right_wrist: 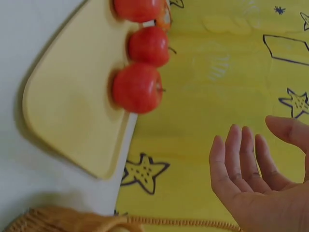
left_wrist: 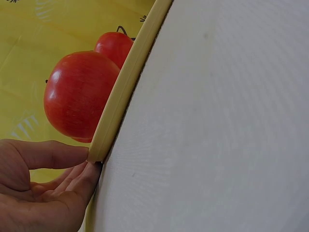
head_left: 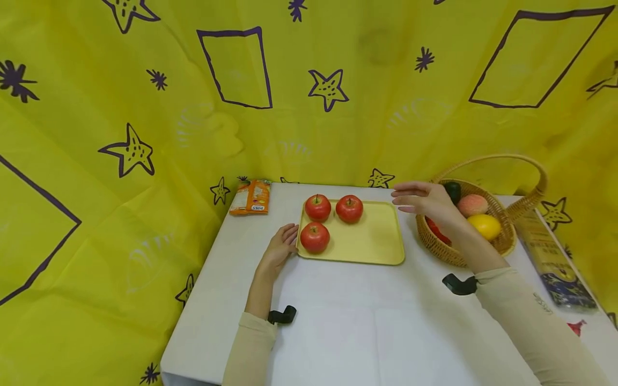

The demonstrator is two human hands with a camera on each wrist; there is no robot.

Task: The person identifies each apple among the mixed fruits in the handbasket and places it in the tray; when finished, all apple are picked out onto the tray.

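Three red apples sit on a pale yellow tray (head_left: 369,236): a back-left apple (head_left: 317,208), a second one (head_left: 350,209) beside it, and a front-left apple (head_left: 315,238). At the tray's left edge, near the front corner, my left hand (head_left: 280,249) pinches the rim; the left wrist view shows the thumb (left_wrist: 63,154) against it, with other fingers partly hidden. My right hand (head_left: 432,203) is raised between the tray and a wicker basket (head_left: 441,253), partly covering the basket. Its fingers are relaxed and hold nothing, as the right wrist view confirms.
The basket holds a peach (head_left: 473,205), a lemon (head_left: 484,227), a dark green fruit (head_left: 453,191) and something red; its tall handle arches above. An orange packet (head_left: 251,198) lies back left, a printed flat package (head_left: 555,257) at right. A yellow patterned curtain (head_left: 289,139) hangs behind.
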